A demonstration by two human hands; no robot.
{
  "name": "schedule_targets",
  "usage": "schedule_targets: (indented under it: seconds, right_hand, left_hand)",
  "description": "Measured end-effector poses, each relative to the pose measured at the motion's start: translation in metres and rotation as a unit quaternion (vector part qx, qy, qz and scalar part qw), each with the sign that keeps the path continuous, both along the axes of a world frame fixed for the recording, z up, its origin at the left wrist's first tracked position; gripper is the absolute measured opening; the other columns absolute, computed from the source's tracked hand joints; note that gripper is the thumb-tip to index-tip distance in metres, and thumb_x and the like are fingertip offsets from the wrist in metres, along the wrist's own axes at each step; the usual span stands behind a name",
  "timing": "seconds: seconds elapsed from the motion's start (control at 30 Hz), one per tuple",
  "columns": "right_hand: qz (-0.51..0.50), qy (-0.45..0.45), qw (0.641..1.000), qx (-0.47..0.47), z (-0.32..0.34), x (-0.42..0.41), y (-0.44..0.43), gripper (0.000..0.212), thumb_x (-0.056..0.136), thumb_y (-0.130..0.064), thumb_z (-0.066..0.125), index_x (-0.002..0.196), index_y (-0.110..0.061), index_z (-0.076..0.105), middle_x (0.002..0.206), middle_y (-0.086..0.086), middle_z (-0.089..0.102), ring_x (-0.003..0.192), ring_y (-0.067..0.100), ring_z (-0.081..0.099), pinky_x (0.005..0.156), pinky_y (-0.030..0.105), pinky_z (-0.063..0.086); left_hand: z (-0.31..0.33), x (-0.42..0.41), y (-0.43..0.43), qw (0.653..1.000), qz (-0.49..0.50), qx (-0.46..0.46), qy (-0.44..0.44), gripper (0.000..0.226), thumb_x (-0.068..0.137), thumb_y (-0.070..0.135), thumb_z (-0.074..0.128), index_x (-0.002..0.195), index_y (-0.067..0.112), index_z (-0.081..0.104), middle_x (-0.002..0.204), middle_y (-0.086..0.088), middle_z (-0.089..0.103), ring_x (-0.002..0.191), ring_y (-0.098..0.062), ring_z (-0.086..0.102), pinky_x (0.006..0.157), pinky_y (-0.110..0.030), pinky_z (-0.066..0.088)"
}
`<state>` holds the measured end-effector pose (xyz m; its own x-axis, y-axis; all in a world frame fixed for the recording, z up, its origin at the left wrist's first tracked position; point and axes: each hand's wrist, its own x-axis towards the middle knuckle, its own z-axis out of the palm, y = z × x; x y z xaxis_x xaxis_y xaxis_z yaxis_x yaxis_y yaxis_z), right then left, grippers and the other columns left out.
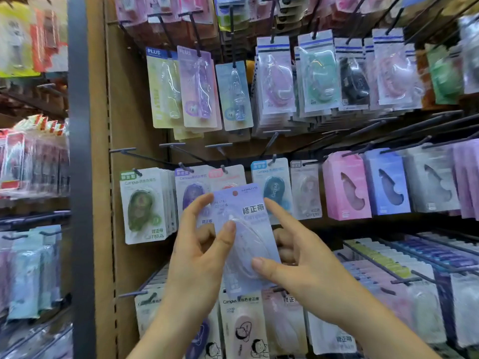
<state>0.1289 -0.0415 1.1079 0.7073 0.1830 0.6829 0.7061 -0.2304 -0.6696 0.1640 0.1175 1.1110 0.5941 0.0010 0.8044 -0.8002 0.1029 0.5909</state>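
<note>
At the left of the display, green-carded packs (145,206) hang on their hook against the brown pegboard (121,229), well clear of my work. My left grip (199,255) pinches the correction-tape pack (247,229): the thumb lies on the clear blister, the forefinger reaches up to the card's upper left corner, and the other fingers curl out of sight behind. The pack is held off the wall, in front of the middle row and tilted slightly, top to the left. It is a pale lilac card with bold characters at its upper right and a small round hanging hole (235,193) at the top. A transparent blister runs down its length; I cannot make out the dispenser inside. My right grip (303,265) holds the other side, with the thumb on the lower blister, the forefinger straight along the right edge and the remaining fingers curled behind. I judge the step to be inspection of a pack held free of its hook. The next move calls for either a look at the label or lining up the hole with a free peg. Pink boxes (346,186) hang further right.
</note>
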Motion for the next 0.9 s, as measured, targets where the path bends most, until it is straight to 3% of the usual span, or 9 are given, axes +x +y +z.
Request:
schedule_targets:
  seconds: [0.07, 0.1, 0.2, 0.3, 0.43, 0.6, 0.67, 0.8, 0.9]
  right_hand:
    - [-0.075, -0.019, 0.996, -0.033, -0.003, -0.006, -0.015, 0.088, 0.085, -0.023, 0.074, 0.145, -0.056, 0.02, 0.11, -0.019, 0.064, 0.092, 0.005, 0.067, 0.075, 0.021, 0.053]
    - [-0.137, -0.032, 0.987, -0.084, -0.004, -0.009, -0.022, 0.097, 0.081, -0.037, 0.076, 0.147, -0.058, 0.007, 0.115, -0.024, 0.056, 0.097, 0.003, 0.062, 0.078, 0.023, 0.053]
    - [-0.3, -0.055, 0.922, -0.236, -0.004, -0.019, -0.036, 0.109, 0.075, -0.071, 0.062, 0.146, -0.051, -0.018, 0.131, -0.022, 0.029, 0.115, 0.006, 0.048, 0.091, 0.03, 0.048]
    - [-0.333, -0.047, 0.919, -0.206, -0.007, -0.017, -0.057, 0.099, 0.079, -0.07, 0.056, 0.15, -0.047, -0.009, 0.137, -0.018, 0.029, 0.124, 0.011, 0.045, 0.093, 0.03, 0.045]
    - [-0.319, -0.04, 0.934, -0.155, -0.006, -0.011, -0.092, 0.09, 0.08, -0.066, 0.06, 0.149, -0.053, 0.005, 0.141, -0.023, 0.037, 0.124, 0.004, 0.043, 0.091, 0.02, 0.037]
    - [-0.315, -0.07, 0.937, -0.135, -0.001, -0.005, -0.118, 0.081, 0.073, -0.062, 0.069, 0.143, -0.055, 0.028, 0.124, -0.026, 0.05, 0.1, -0.001, 0.05, 0.09, 0.017, 0.042]
    - [-0.333, -0.097, 0.927, -0.142, 0.004, -0.003, -0.123, 0.079, 0.074, -0.062, 0.067, 0.143, -0.054, 0.03, 0.115, -0.023, 0.05, 0.094, -0.001, 0.047, 0.084, 0.016, 0.039]
    - [-0.372, -0.156, 0.901, -0.159, 0.024, 0.002, -0.121, 0.08, 0.076, -0.061, 0.064, 0.147, -0.048, 0.03, 0.114, -0.012, 0.05, 0.103, 0.009, 0.055, 0.081, 0.021, 0.039]
    - [-0.387, -0.17, 0.892, -0.162, 0.034, 0.01, -0.114, 0.08, 0.077, -0.061, 0.063, 0.148, -0.044, 0.031, 0.11, -0.006, 0.047, 0.102, 0.017, 0.057, 0.081, 0.027, 0.042]
  left_hand:
    - [0.0, -0.001, -0.016, 1.0, -0.009, 0.014, -0.016, 0.042, 0.086, 0.025, 0.061, 0.124, 0.039, 0.048, 0.05, 0.008, 0.051, 0.051, -0.007, 0.05, 0.057, -0.018, 0.042]
    - [0.0, -0.002, -0.025, 1.0, -0.012, 0.019, -0.022, 0.045, 0.086, 0.022, 0.061, 0.126, 0.035, 0.046, 0.048, 0.01, 0.051, 0.048, -0.003, 0.048, 0.053, -0.013, 0.039]
    - [0.0, -0.001, -0.055, 0.998, -0.016, 0.041, -0.036, 0.05, 0.083, 0.025, 0.065, 0.127, 0.038, 0.045, 0.056, 0.005, 0.059, 0.055, -0.009, 0.054, 0.057, -0.02, 0.043]
    - [0.0, 0.002, -0.085, 0.996, -0.011, 0.078, -0.037, 0.047, 0.087, 0.018, 0.069, 0.124, 0.039, 0.048, 0.073, 0.004, 0.073, 0.069, -0.014, 0.068, 0.066, -0.027, 0.053]
    - [0.002, 0.014, -0.112, 0.993, 0.023, 0.096, -0.06, 0.037, 0.086, 0.026, 0.064, 0.12, 0.036, 0.056, 0.073, -0.013, 0.068, 0.071, -0.034, 0.063, 0.068, -0.041, 0.052]
    - [0.007, 0.022, -0.13, 0.988, 0.05, 0.119, -0.081, 0.038, 0.093, 0.008, 0.063, 0.123, 0.029, 0.054, 0.052, 0.011, 0.052, 0.052, -0.004, 0.043, 0.057, -0.016, 0.037]
    - [0.014, 0.021, -0.135, 0.988, 0.044, 0.124, -0.077, 0.042, 0.094, 0.006, 0.059, 0.129, 0.028, 0.051, 0.054, 0.013, 0.052, 0.052, -0.003, 0.042, 0.057, -0.014, 0.036]
    - [0.032, 0.021, -0.135, 0.987, 0.06, 0.113, -0.1, 0.06, 0.096, 0.005, 0.056, 0.14, 0.042, 0.039, 0.064, 0.003, 0.056, 0.06, -0.01, 0.048, 0.061, -0.021, 0.04]
    - [0.042, 0.03, -0.134, 0.975, 0.12, 0.135, -0.132, 0.062, 0.097, 0.005, 0.054, 0.14, 0.047, 0.039, 0.064, 0.011, 0.049, 0.056, -0.008, 0.043, 0.058, -0.021, 0.038]
